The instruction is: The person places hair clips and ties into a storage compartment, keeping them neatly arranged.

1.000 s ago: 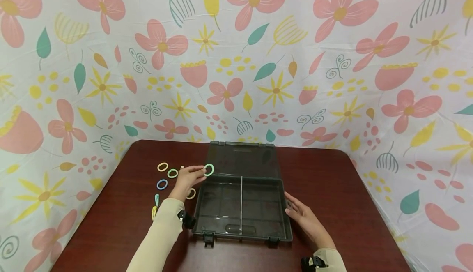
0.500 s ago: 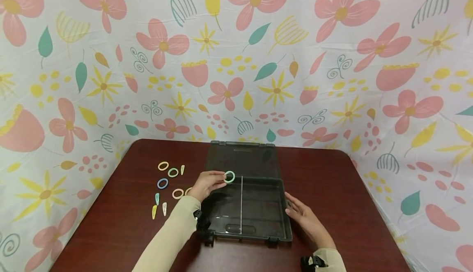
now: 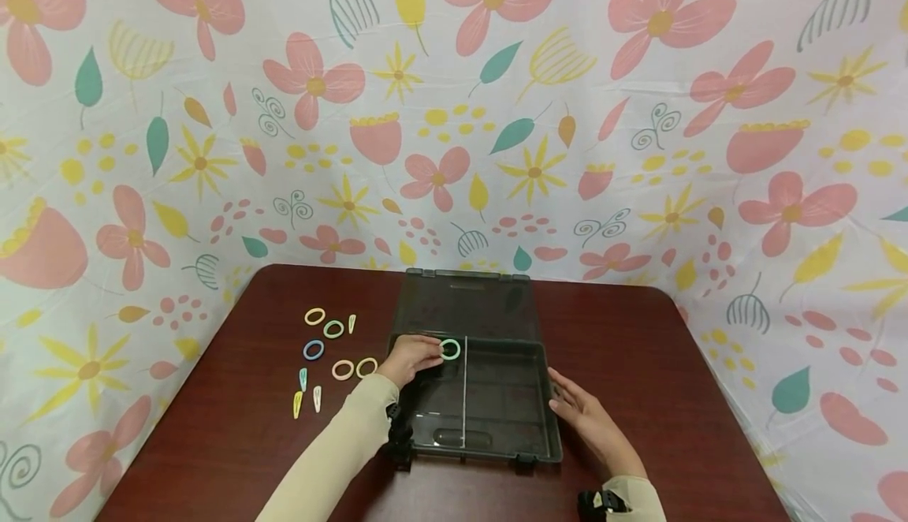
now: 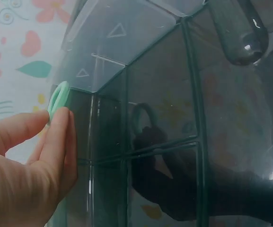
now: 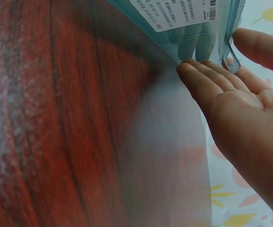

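Observation:
Between thumb and fingertips, my left hand (image 3: 413, 358) pinches a mint green hair tie (image 3: 450, 349) over the left compartment of a dark see-through plastic box (image 3: 505, 396). In the left wrist view the hair tie (image 4: 59, 99) stands on edge above the fingertips, and the hand's dark shape shows on the box floor. My right hand (image 3: 585, 415) rests at the box's right side. In the right wrist view its fairly straight fingers (image 5: 200, 78) touch the outer wall (image 5: 198, 40), with the thumb near the rim.
Left of the box lie several hair ties, among them a blue one (image 3: 313, 350) and a peach one (image 3: 343, 370). Snap clips, one blue (image 3: 303, 379) and one yellow (image 3: 297, 405), lie nearby. The lid (image 3: 464, 305) lies folded back; a white divider (image 3: 465, 396) splits the box.
My left hand has moved right with the green hair tie, from the box's left edge to over the left compartment near the divider. The right hand has stayed at the box's side.

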Action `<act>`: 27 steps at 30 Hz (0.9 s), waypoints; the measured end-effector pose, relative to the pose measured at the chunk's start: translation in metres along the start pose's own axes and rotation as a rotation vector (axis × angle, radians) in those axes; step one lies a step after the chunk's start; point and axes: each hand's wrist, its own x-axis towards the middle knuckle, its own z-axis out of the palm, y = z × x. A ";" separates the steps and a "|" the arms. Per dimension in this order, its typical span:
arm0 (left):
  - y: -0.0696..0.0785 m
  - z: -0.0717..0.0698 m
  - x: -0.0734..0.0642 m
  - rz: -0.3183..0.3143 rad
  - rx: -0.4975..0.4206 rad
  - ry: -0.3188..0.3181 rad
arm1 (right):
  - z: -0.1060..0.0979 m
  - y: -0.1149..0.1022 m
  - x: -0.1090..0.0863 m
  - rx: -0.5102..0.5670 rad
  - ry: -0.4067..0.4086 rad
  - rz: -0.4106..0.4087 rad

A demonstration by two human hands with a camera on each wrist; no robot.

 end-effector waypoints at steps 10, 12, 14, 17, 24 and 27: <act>-0.006 0.004 0.002 0.008 0.091 0.012 | 0.000 0.001 0.000 0.009 0.001 -0.001; -0.008 0.005 0.004 0.011 0.105 0.018 | 0.000 0.001 0.000 0.008 0.001 -0.001; -0.008 0.006 0.004 0.009 0.109 0.024 | -0.001 0.001 0.001 0.004 -0.001 0.002; -0.009 0.008 0.005 0.007 0.109 0.026 | -0.001 0.001 0.000 0.004 -0.002 0.008; -0.010 0.012 0.008 0.011 0.121 0.031 | -0.003 0.002 0.001 -0.001 -0.017 0.010; -0.010 0.013 0.007 0.016 0.133 0.020 | -0.003 0.003 0.001 -0.004 -0.010 0.015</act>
